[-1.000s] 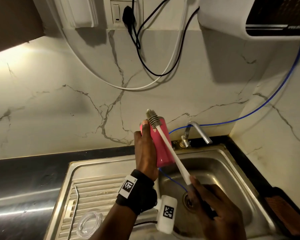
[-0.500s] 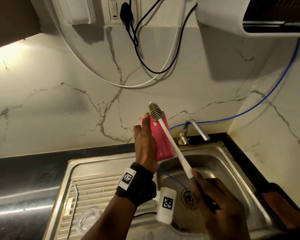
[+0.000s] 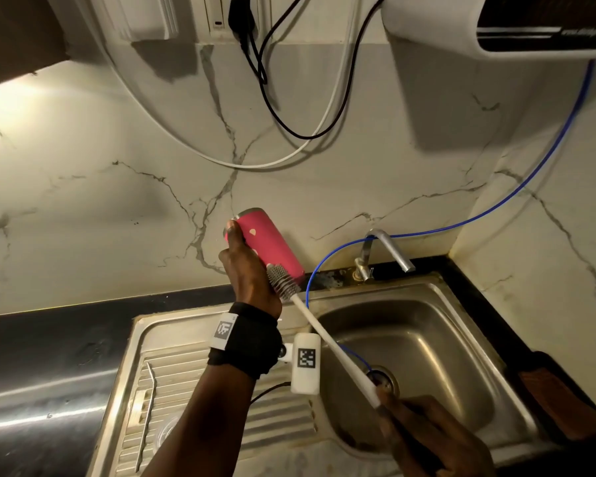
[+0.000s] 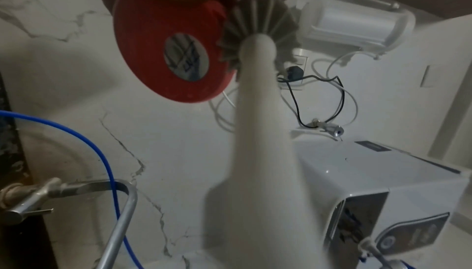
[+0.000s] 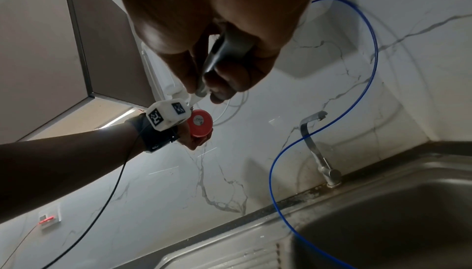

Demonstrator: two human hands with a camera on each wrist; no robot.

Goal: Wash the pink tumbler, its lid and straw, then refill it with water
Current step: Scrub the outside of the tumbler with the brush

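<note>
Your brush [image 3: 283, 282] head slid from the pink tumbler [image 3: 265, 247] rim down to its base; left hand [image 3: 252, 277] gripped tumbler, right hand [image 3: 424, 438] gripped handle — outside scrub nearly done.

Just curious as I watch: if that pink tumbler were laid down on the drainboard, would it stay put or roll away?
The tumbler would probably roll: its body looks round and smooth, with no handle showing. The ribbed drainboard might check it a little. Standing on its flat base would likely be steadier. If wet, it may be slippery.
</note>
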